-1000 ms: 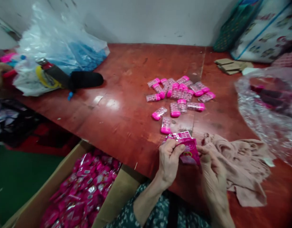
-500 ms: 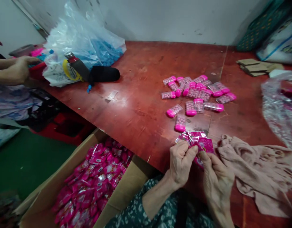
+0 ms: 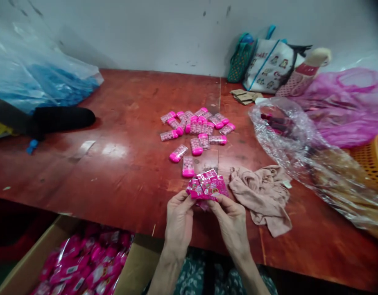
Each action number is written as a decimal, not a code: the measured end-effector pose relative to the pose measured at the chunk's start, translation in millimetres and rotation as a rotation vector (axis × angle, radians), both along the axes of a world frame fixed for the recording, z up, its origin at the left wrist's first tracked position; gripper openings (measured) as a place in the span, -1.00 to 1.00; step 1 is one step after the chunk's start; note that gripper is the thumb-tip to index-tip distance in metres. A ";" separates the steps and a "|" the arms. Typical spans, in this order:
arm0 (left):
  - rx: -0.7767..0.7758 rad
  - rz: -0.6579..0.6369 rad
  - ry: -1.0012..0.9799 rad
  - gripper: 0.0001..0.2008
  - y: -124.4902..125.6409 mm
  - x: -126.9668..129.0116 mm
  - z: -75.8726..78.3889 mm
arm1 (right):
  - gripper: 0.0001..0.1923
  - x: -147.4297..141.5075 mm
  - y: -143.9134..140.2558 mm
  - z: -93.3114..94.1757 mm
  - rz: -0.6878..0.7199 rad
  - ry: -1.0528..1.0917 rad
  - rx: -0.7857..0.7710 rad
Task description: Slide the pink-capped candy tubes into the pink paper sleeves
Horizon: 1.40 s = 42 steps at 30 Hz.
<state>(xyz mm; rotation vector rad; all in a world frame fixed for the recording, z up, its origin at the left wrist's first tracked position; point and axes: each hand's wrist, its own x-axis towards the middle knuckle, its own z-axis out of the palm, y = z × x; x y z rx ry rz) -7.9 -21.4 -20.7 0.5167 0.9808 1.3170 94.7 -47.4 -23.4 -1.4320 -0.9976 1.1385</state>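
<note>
Near the table's front edge, my left hand [image 3: 180,217] pinches the left side of a pink printed packet [image 3: 204,196]. The fingers of my right hand [image 3: 230,217] grip the same packet's right side. More pink foil packets [image 3: 209,177] lie just behind it, partly overlapped by it. Beyond them is a loose group of small clear containers with pink caps [image 3: 197,125], filled with pale pink balls. One such container [image 3: 188,166] lies closest to the packets. A crumpled beige cloth [image 3: 262,194] rests to the right of my right hand.
Below the table edge at left, an open cardboard box [image 3: 142,254] holds many pink packets [image 3: 87,260]. Clear plastic wrap [image 3: 277,135], a pink bag [image 3: 339,102] and an orange basket [image 3: 368,157] stand right. A plastic bag with blue contents [image 3: 50,82] and a black pouch [image 3: 64,117] lie left.
The view has swung right, bringing the bags and basket into sight; the other person has left it. My hands have moved apart slightly, and the packet between them now shows more openly.
</note>
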 end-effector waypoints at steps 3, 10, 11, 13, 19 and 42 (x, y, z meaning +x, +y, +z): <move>-0.014 0.030 0.010 -0.89 0.6 -1.0 0.1 | -0.76 4.4 0.2 0.4 0.008 -0.072 0.030; 0.334 0.049 0.605 -0.89 -1.6 -14.4 1.0 | -0.71 11.7 3.0 0.7 0.055 -0.150 0.036; 0.357 0.028 0.657 -0.94 -1.8 -16.0 0.1 | -0.71 11.8 3.3 0.8 0.061 -0.149 0.033; 0.345 0.005 0.699 -0.97 -1.8 -18.2 -2.1 | -0.73 11.7 4.0 1.6 0.072 -0.142 0.025; 0.311 -0.027 0.748 -0.89 0.6 -19.9 -4.5 | -0.66 12.2 6.6 5.7 0.053 -0.006 -0.014; 0.474 0.194 0.952 -0.91 2.0 -16.2 -28.3 | -0.82 11.5 10.5 -6.8 -0.020 -0.169 0.016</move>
